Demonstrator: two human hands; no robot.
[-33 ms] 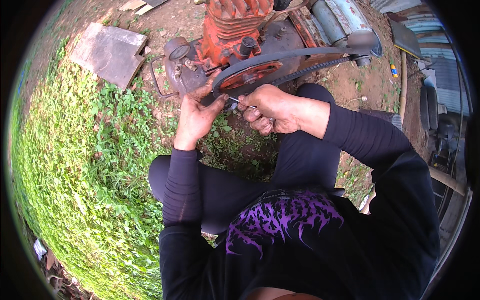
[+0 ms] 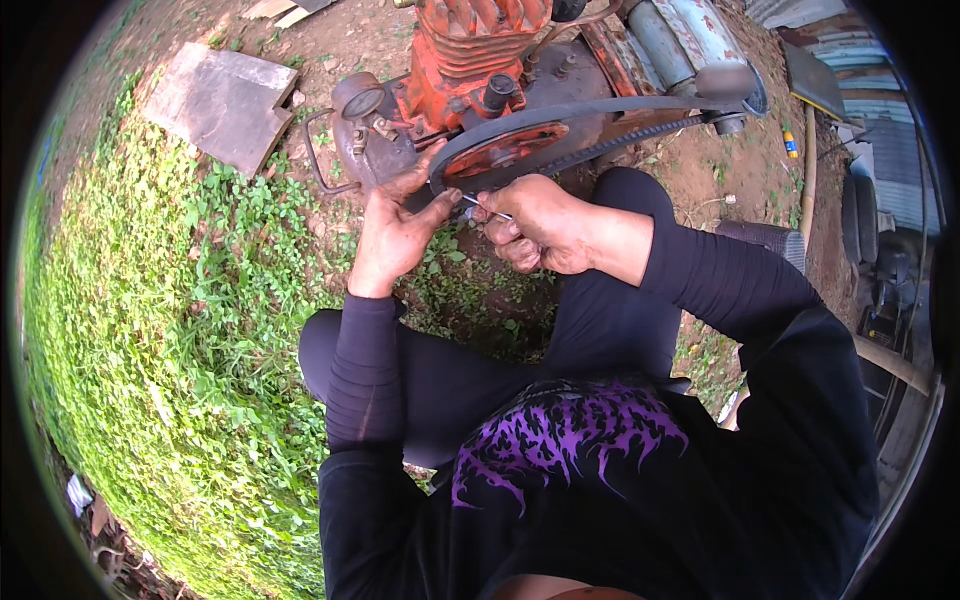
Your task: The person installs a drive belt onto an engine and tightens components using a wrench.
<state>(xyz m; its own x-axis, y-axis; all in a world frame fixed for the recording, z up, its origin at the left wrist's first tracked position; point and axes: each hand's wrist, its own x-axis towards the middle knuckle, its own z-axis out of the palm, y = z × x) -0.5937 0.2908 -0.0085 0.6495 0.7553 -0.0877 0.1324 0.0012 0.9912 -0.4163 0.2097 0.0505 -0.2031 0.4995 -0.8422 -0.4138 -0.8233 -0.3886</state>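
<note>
An orange-red air compressor pump (image 2: 470,62) sits on a rusty tank (image 2: 368,158). Its large pulley wheel (image 2: 505,152) carries a black drive belt (image 2: 590,104). My left hand (image 2: 392,238) is closed round the wheel's left rim, thumb on the near side and fingers partly hidden behind; the belt runs under this grip. Just right of it, my right hand (image 2: 552,222) pinches a thin metal rod (image 2: 492,208), its other fingers curled in. The rod's left tip meets the left thumb at the rim. What kind of tool it is I cannot make out.
A round gauge (image 2: 358,98) and a bent metal handle (image 2: 325,150) stand at the tank's left end. The belt leads right to a blue-grey motor (image 2: 680,45). A flat board (image 2: 220,105) lies on the ground at the left, with grass (image 2: 150,330) below it.
The picture has shifted very slightly. Both hands keep their grips, and the right hand has moved a touch downward.
</note>
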